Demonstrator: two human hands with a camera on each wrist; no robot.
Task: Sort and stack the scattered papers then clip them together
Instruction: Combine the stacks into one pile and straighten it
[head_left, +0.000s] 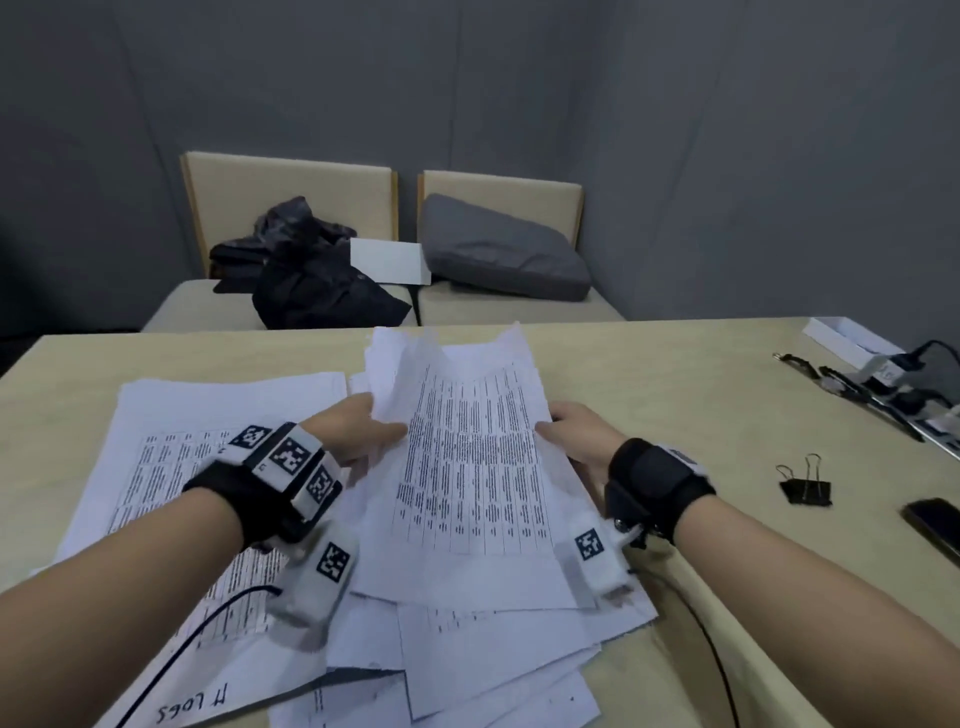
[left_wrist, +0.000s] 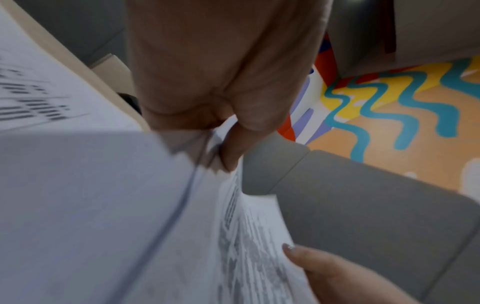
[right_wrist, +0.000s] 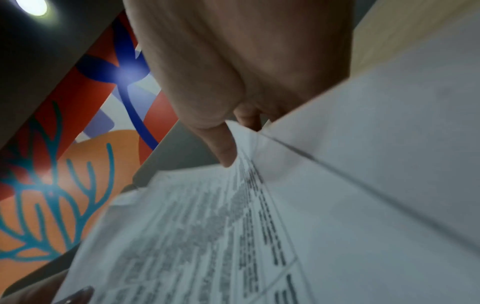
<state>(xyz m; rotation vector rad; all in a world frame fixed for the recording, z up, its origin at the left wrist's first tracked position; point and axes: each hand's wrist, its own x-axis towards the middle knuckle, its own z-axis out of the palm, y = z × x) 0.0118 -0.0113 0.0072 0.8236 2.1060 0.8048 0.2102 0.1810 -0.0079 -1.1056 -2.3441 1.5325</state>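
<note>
While the loose papers (head_left: 171, 467) lay scattered across the near half of the table (head_left: 675, 374), a small sheaf of printed sheets (head_left: 467, 457) was held above them, tilted up toward the far edge. The sheaf was pinched at its left edge by the left hand (head_left: 358, 436), thumb on the printed face and fingers behind, as was shown also in the left wrist view, where the thumb (left_wrist: 231, 152) was pressed against the paper's edge. Its right edge was gripped in the same manner by the right hand (head_left: 576, 431); in the right wrist view the thumb (right_wrist: 223, 148) lay on the printed side. The sheets thus spanned the gap between both hands, over the middle of the pile. A black binder clip (head_left: 805, 486) was left lying near the right edge of the table, well apart from the papers, with a dark phone (head_left: 935, 525) just beyond it.
</note>
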